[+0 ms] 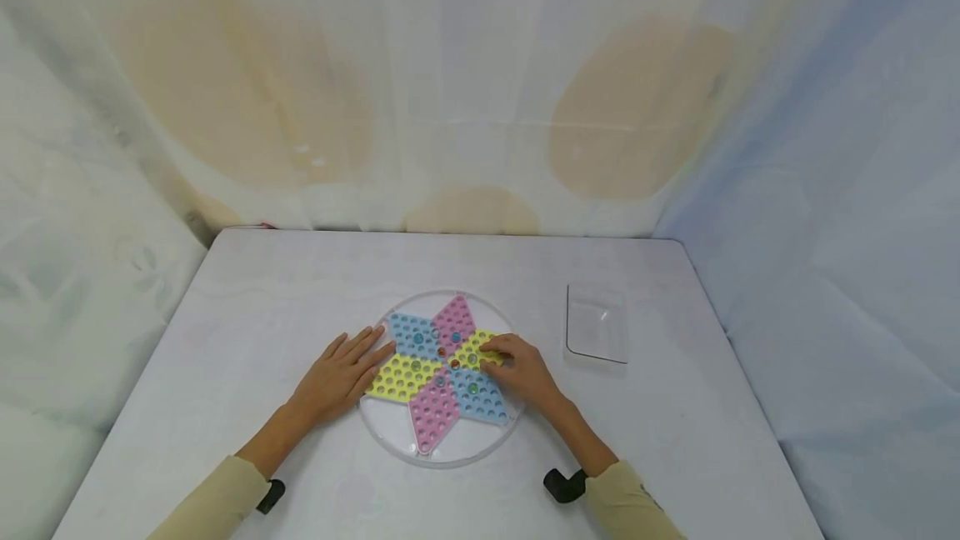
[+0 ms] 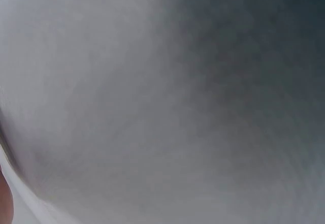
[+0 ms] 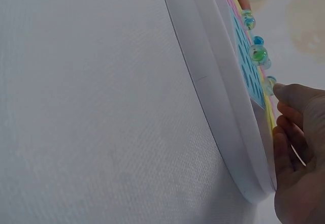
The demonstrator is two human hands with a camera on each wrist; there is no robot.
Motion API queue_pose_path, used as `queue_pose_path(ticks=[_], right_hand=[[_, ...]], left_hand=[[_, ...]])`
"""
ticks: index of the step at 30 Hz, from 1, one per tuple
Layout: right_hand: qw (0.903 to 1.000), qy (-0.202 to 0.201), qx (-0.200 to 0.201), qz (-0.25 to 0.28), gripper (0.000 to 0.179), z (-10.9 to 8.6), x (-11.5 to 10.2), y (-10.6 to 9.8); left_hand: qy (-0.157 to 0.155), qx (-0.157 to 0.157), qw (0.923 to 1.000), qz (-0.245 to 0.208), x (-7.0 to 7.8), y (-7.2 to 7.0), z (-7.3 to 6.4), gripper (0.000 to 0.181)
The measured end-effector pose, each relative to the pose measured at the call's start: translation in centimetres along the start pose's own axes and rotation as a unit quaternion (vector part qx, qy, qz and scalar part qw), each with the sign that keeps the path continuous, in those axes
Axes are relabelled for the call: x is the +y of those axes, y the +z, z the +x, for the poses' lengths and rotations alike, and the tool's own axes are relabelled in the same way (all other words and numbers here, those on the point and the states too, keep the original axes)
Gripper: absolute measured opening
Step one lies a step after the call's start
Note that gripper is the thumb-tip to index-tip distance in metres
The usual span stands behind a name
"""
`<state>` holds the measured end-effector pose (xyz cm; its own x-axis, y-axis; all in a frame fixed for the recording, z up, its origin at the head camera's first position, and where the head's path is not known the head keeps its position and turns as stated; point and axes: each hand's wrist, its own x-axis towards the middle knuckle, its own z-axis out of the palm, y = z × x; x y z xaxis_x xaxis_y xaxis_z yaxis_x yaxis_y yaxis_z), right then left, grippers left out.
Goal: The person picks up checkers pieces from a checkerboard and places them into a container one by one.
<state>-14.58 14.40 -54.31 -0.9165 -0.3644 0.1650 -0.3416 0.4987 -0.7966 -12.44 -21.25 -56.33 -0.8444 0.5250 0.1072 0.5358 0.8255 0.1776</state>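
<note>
A round Chinese checkers board (image 1: 480, 440) with a pink, blue and yellow star of holes lies on the table. Several glass marbles, among them a green-blue one (image 1: 472, 388), sit around its middle. My left hand (image 1: 337, 377) rests with fingers spread on the board's left rim. My right hand (image 1: 525, 369) is over the right yellow section, thumb and forefinger slightly apart beside a clear marble (image 1: 472, 359). In the right wrist view the thumb (image 3: 292, 94) appears to touch a marble (image 3: 270, 85); the forefinger's contact is hidden. The left wrist view shows mostly blurred grey surface.
To the right of the board stands a clear square box (image 1: 597, 327) with a dark line along its edge. The white table (image 1: 300, 265) is enclosed by patterned curtains (image 1: 465, 107) at the back and sides.
</note>
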Motion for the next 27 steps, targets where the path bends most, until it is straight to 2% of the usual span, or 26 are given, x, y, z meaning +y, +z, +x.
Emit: queue_pose_path(ticks=[5, 12, 22, 27], right_hand=[[0.9997, 0.005, 0.000, -0.023, 0.025, 0.0, -0.1, 0.2], [0.9987, -0.009, 0.009, -0.048, 0.024, -0.1, -0.2, 0.5], [0.9978, -0.024, 0.019, -0.060, 0.026, -0.1, -0.2, 0.8], [0.9965, -0.027, 0.033, -0.073, 0.024, 0.1, -0.3, 1.2]], left_hand=[[0.000, 0.000, 1.0000, 0.004, 0.0, 0.2, -0.1, 0.052], [-0.005, -0.002, 1.0000, 0.000, 0.1, 0.2, -0.1, 0.052], [0.008, 0.030, 0.9995, 0.006, 0.2, 0.3, 0.0, 0.050], [0.005, 0.024, 0.9996, 0.011, 0.1, 0.4, 0.0, 0.051]])
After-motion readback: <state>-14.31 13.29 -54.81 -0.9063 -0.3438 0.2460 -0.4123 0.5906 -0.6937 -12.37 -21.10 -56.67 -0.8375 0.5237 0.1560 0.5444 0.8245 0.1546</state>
